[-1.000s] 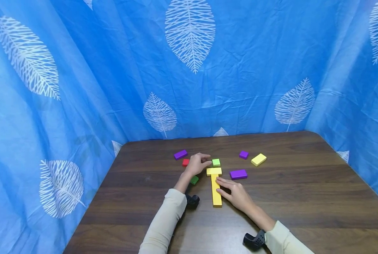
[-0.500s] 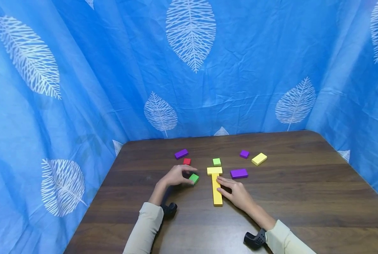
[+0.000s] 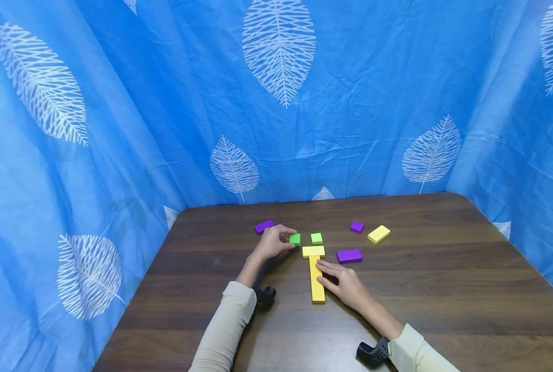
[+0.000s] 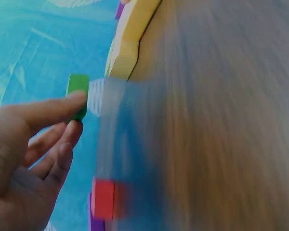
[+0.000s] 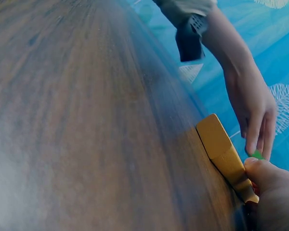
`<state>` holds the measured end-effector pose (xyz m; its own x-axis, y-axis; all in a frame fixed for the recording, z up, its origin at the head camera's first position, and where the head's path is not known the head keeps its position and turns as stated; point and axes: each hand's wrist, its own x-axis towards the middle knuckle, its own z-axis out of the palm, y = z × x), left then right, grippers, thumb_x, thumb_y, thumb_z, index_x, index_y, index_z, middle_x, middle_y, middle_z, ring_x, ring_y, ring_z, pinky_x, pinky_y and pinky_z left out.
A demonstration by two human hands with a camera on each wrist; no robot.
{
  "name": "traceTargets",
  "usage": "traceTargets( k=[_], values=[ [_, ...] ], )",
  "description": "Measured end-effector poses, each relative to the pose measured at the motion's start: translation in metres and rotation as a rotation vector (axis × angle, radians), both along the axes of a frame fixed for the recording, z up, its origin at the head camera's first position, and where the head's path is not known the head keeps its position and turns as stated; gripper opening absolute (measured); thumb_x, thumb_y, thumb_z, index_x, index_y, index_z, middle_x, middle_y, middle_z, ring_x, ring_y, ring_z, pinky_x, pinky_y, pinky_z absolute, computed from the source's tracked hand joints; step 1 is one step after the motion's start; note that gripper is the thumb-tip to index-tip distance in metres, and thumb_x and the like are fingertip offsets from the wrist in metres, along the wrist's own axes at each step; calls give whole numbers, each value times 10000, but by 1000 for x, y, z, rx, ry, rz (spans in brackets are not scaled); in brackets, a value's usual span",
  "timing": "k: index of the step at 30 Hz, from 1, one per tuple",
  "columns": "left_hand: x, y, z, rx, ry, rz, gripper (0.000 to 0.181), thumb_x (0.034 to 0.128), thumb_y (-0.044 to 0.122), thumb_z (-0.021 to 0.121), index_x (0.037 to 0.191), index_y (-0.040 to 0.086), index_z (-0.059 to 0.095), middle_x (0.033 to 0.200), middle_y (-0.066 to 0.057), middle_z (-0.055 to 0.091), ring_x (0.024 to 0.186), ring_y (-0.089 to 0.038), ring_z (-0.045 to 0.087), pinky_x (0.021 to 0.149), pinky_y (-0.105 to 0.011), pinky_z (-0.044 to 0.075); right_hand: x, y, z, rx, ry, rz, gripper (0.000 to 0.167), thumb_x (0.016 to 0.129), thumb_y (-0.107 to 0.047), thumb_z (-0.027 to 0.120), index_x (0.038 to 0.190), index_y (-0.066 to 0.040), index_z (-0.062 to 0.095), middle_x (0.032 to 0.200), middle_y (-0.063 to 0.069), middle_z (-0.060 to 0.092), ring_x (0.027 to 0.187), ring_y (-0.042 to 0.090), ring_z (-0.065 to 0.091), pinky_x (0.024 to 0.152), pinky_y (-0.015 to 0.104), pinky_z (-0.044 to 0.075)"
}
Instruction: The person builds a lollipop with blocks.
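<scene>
My left hand (image 3: 270,243) pinches a small green block (image 3: 295,239) between thumb and fingers, as the left wrist view shows with the block (image 4: 78,85) clear of the table. A light green block (image 3: 316,238) sits just right of it, behind a short yellow block (image 3: 313,251). That short piece lies across the far end of a long yellow bar (image 3: 317,289), making a T. My right hand (image 3: 348,289) rests at the bar's right side, thumb and fingertips touching it. A red block (image 4: 104,198) shows in the left wrist view; my left hand hides it in the head view.
Purple blocks lie around: one (image 3: 264,226) behind my left hand, one (image 3: 349,256) right of the T, and a small one (image 3: 357,227) farther back. Another yellow block (image 3: 378,234) is at the right. A blue leaf-print curtain (image 3: 350,103) surrounds the wooden table (image 3: 443,289).
My left hand came down beside the green block, took hold of it and carried it away from me and to the right, near the light green block. The right hand stayed put.
</scene>
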<state>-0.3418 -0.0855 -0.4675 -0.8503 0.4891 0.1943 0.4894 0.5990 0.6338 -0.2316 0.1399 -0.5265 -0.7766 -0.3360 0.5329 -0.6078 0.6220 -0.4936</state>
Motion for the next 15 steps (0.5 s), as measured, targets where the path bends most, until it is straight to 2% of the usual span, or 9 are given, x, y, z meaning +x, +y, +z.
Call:
traceTargets(
  k=[6, 11, 15],
  values=[
    [-10, 22, -4, -102, 11, 43, 336, 792, 59, 721, 1123, 37, 665, 1028, -98, 635, 811, -151, 613, 650, -207, 494, 0, 1, 1, 2, -5, -3, 353, 853, -237, 671, 1160, -64, 653, 1213, 64, 598, 1100, 272, 561, 907, 412, 441],
    [-12, 25, -8, -180, -17, -9, 352, 808, 59, 704, 1155, 40, 650, 1060, -100, 645, 811, -142, 618, 644, -199, 490, 0, 1, 1, 2, -14, -4, 352, 857, -245, 667, 1160, -67, 655, 1213, 58, 598, 1103, 267, 560, 910, 410, 439],
    [-11, 22, -6, -159, -69, -20, 359, 837, 6, 642, 1193, 48, 627, 1141, -99, 629, 862, -163, 629, 648, -222, 500, 0, 1, 1, -1, -10, 0, 349, 859, -241, 664, 1160, -65, 654, 1212, 63, 598, 1099, 270, 562, 907, 412, 442]
  ],
)
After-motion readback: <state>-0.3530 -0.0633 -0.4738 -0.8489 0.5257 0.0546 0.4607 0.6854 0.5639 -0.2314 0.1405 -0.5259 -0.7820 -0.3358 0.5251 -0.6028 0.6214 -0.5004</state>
